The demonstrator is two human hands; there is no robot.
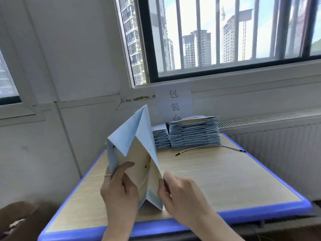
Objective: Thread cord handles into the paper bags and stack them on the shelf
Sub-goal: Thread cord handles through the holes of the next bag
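The paper bag (132, 136) stood tented on the table (225, 180) directly before the person, its long axis upright and its open mouth turned toward both hands. The loose cord (210, 149) lay beyond it to the right, stretched left to right in front of the stack of flat bags (194, 134), well apart from both hands and nearer the right one. The left hand (119, 190) gripped the bag's left wall with its thumb against the inner face, while the right hand (180, 193) pinched the right edge with curled fingers; neither held a cord.
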